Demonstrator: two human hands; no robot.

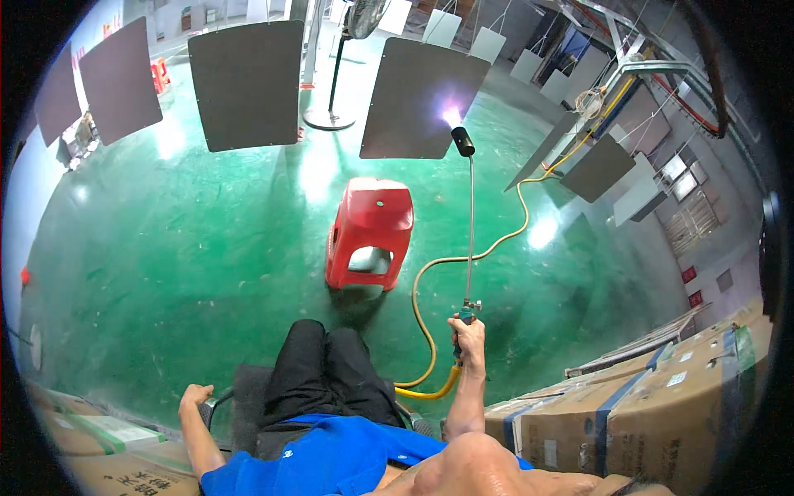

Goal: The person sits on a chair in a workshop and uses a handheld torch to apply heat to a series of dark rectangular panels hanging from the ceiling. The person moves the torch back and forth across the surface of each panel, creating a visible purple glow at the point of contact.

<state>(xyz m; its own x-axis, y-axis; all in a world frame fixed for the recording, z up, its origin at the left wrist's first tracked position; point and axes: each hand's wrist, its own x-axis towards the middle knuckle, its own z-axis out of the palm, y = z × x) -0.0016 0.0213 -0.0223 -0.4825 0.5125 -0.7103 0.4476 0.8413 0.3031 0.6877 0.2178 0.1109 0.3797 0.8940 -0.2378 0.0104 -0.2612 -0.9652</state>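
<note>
My right hand [470, 335] is wrapped round the handle of a gas torch [471, 223], whose long thin metal tube points away from me. A bright violet-white flame [452, 116] comes from its black burner head, in front of a hanging dark flat panel [413, 103], by the panel's right side. Whether flame and panel touch, I cannot tell. A yellow hose [430, 331] runs from the handle. My left hand [197, 395] is loosely closed at the left, beside the armrest [222, 398] of the chair I sit on; anything inside its fingers is hidden.
A red plastic stool [376, 219] stands ahead on the green floor [207, 248]. More dark panels [246, 87] hang in a row at the left; others hang at the right. A standing fan [331, 120] is behind them. Cardboard boxes [662, 397] are stacked at the near right.
</note>
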